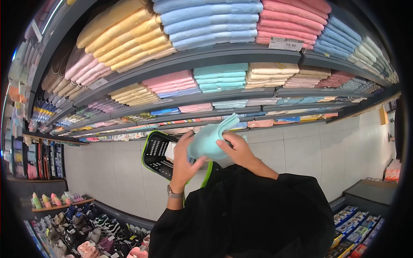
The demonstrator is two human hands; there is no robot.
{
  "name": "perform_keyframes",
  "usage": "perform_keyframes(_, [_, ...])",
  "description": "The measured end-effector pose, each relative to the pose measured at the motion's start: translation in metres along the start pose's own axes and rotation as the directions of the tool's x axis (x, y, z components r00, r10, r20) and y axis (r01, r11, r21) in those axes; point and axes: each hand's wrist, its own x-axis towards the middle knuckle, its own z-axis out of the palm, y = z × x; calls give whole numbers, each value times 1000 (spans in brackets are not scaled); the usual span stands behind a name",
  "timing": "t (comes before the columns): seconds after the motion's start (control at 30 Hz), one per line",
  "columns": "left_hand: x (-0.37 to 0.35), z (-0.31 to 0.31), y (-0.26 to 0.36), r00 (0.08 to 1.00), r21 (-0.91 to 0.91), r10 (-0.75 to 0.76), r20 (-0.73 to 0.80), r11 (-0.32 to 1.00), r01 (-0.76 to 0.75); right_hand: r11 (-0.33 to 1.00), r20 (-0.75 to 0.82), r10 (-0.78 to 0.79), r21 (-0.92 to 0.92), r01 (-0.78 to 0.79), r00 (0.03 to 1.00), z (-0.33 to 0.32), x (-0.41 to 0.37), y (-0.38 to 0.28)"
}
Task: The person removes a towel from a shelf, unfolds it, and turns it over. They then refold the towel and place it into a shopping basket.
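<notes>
A folded mint-green towel [208, 141] is in front of my chest, its loose folds sticking up at the upper right. My right hand [235, 149] grips its right side, with the thumb on the near face. My left hand [183, 161], a little blurred and wearing a watch, cups the towel's left edge between thumb and fingers. Below and to the left is a black shopping basket [154, 148] with a bright green rim, partly hidden by my left hand and the towel. A white item [170, 151] lies inside it.
Shelves of folded towels curve across the front, including blue towels [211, 21], yellow towels [129, 36] and mint towels [220, 77]. A price tag [285, 44] hangs on the upper shelf edge. Shoes [92, 230] fill a display at lower left; boxed goods [355, 228] stand at lower right.
</notes>
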Motion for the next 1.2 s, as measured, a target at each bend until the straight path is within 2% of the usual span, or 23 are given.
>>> perform_keyframes(0.03, [6, 0, 10, 996, 37, 59, 69, 997, -62, 998, 41, -14, -60, 17, 999, 1, 2, -5])
perform_keyframes(0.13, [8, 18, 16, 980, -109, -59, 191, 991, 81, 989, 140, -83, -111, 99, 987, 4, 5, -8])
perform_keyframes(0.23, [-2, 25, 3, 972, -219, -147, 183, 958, 186, 973, 242, -128, -158, 170, 962, -2, 7, -16])
perform_keyframes(0.3, [-8, 24, -1, 975, -297, -154, 159, 935, 196, 979, 282, -88, -153, 136, 955, -6, 4, -21])
perform_keyframes(0.43, [-11, 15, -2, 945, -255, -284, 163, 913, 318, 976, 308, -41, -189, 104, 950, -11, 0, -14])
perform_keyframes(0.53, [-13, 7, -10, 920, -279, -381, 88, 877, 390, 936, 453, 251, -340, -95, 855, -21, -1, -14])
perform_keyframes(0.63, [-15, 2, -22, 902, -353, -432, 31, 839, 414, 907, 517, 330, -405, -113, 790, -20, -2, -12])
perform_keyframes(0.73, [-14, -4, -25, 887, -365, -460, -34, 832, 418, 961, 515, 236, -248, -120, 824, -19, -2, 1])
perform_keyframes(0.77, [-15, -6, -30, 873, -388, -488, -6, 805, 448, 969, 500, 226, -207, -139, 836, -20, -2, 1])
perform_keyframes(0.87, [-16, -4, -33, 873, -487, -486, -25, 769, 414, 980, 463, 198, -108, -167, 864, -22, -1, 2])
perform_keyframes(0.93, [-21, 1, -42, 884, -551, -463, 59, 724, 416, 985, 448, 175, -79, -156, 877, -20, 1, 8])
perform_keyframes(1.03, [-22, 7, -38, 877, -554, -450, 169, 692, 462, 981, 535, 177, -26, -193, 826, -21, 3, 7])
perform_keyframes(1.13, [-21, 12, -32, 869, -499, -442, 223, 714, 491, 988, 608, 155, -113, -108, 779, -21, 8, 2])
perform_keyframes(1.2, [-17, 12, -23, 869, -493, -443, 219, 719, 490, 976, 628, 212, -96, -195, 748, -20, 16, -3])
